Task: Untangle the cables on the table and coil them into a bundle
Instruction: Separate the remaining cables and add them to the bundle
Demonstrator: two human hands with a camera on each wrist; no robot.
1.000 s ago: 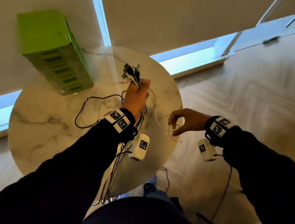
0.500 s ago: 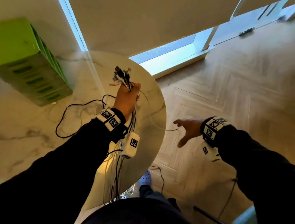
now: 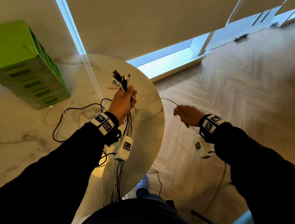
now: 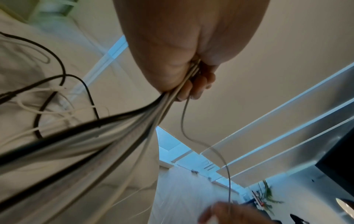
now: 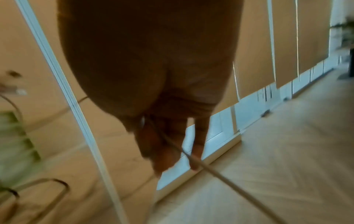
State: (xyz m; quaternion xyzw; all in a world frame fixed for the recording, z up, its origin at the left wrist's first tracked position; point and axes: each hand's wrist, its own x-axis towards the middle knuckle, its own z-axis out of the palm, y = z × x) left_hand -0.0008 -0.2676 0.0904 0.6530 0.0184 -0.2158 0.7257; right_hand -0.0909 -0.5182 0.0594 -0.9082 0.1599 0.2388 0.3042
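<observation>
My left hand [image 3: 122, 103] is raised over the round marble table [image 3: 146, 147] and grips a bundle of cables [image 3: 120, 80]. Their plugs stick up above the fist, and the strands [image 4: 114, 128] hang down past the wrist over the table's near edge. A black cable [image 3: 58, 123] and white ones lie looped on the tabletop to the left. My right hand [image 3: 188, 116] is out over the floor, right of the table. It pinches one thin white cable [image 3: 169, 101] that arcs back to the left fist. This thin cable [image 5: 210, 171] runs out between thumb and fingers.
A tall green box [image 3: 20, 69] stands at the table's back left. Wooden floor [image 3: 230, 86] lies to the right, with low windows and blinds behind. A light shoe [image 3: 142, 182] and a dark cord on the floor sit below the table's edge.
My right hand let go, spread open, then moved right away from the table and now pinches the thin cable. The left hand has kept its grip on the bundle.
</observation>
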